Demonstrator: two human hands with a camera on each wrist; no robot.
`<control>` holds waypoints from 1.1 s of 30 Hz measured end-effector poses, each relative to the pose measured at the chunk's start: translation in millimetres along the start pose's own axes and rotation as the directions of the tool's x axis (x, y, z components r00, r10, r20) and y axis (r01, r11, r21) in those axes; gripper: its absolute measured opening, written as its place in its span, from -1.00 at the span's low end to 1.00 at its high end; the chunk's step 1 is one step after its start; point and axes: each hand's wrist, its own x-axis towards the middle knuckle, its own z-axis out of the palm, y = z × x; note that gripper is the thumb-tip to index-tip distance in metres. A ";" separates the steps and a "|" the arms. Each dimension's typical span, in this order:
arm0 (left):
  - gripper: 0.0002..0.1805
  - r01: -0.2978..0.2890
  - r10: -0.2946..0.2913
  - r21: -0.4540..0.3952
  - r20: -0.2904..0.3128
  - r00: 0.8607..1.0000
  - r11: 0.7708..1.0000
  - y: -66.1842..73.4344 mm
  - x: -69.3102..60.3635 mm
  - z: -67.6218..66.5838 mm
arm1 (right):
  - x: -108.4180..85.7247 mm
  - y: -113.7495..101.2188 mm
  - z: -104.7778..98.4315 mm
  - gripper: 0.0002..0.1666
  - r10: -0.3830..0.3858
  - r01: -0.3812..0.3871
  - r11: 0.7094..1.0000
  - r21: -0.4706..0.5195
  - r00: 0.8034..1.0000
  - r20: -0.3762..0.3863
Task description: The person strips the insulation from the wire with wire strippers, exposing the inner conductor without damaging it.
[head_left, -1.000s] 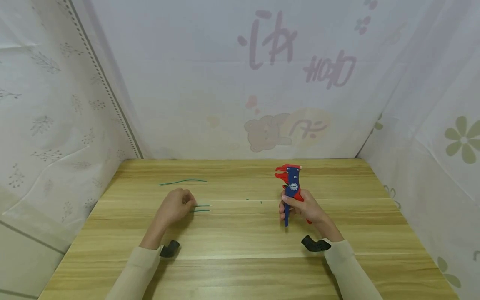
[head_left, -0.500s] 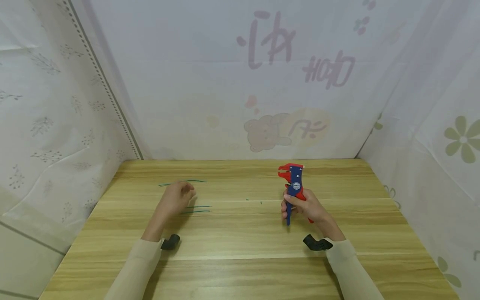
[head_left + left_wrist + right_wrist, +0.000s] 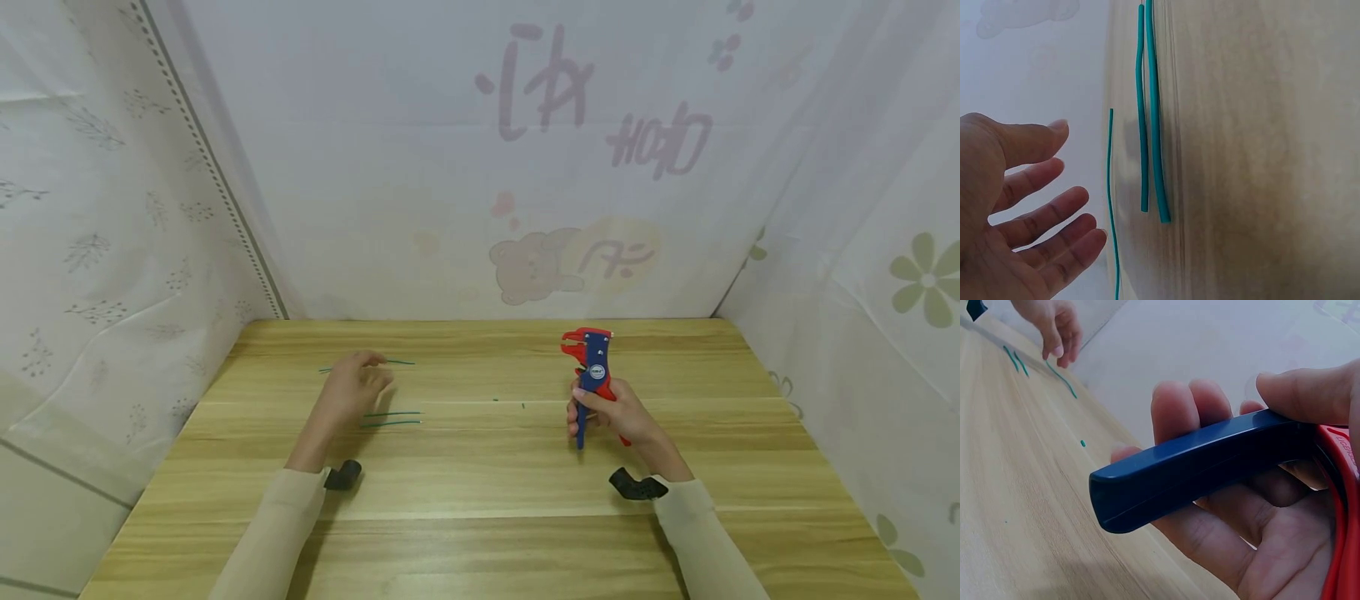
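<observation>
Above the back left of the table is my left hand (image 3: 352,387), its fingers relaxed and apart with nothing between them. Beneath it, partly covered in the head view, lies a long green wire (image 3: 400,362). Two shorter green wires (image 3: 1142,125) lie side by side, nearer the front; their right ends look bare. My right hand (image 3: 617,410) grips a red and blue wire stripper (image 3: 597,372) by its handles, head up and jaws to the left, apart. In the right wrist view the fingers curl round the blue handle (image 3: 1197,462).
Two tiny green offcuts (image 3: 495,400) lie mid-table between the hands. Each wrist carries a black camera mount (image 3: 637,485). The wooden table (image 3: 480,483) is bordered by patterned cloth hangings (image 3: 390,167) at the back and sides.
My left hand has let go of the two short wires, lifted off and moved back over the long wire. My right hand, with the wire stripper, has drifted slightly right.
</observation>
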 end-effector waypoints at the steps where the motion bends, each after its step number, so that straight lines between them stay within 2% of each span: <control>1: -0.54 0.004 -0.004 -0.003 -0.002 1.000 1.000 0.1 0.7 -0.3 | -0.1 0.2 -0.2 -0.86 0.003 -0.003 1.000 -0.003 1.000 -0.005; 12: -0.44 -0.013 0.013 0.019 0.015 1.000 1.000 -2.8 12.3 -4.5 | -1.3 1.8 -3.0 -0.83 0.014 -0.015 1.000 -0.016 0.999 -0.039; 19: -0.43 -0.048 0.047 0.031 0.021 0.999 0.998 -6.4 16.8 -5.4 | -1.4 3.4 -5.1 -0.71 0.006 -0.007 1.000 -0.012 0.999 -0.038; 23: -0.41 -0.027 0.026 0.031 0.040 0.999 0.999 -10.2 20.6 -4.9 | -1.9 3.8 -6.7 -0.63 0.028 -0.028 0.999 -0.015 0.998 -0.060; 28: -0.39 0.005 -0.007 0.028 0.053 0.999 1.000 -15.6 24.3 -4.9 | -2.6 4.0 -7.7 -0.62 0.051 -0.052 0.999 -0.012 0.996 -0.072; 33: -0.39 -0.007 0.004 0.053 0.055 0.998 0.999 -19.3 27.5 -5.2 | -2.3 5.2 -7.5 -0.64 0.043 -0.043 0.999 0.000 0.997 -0.059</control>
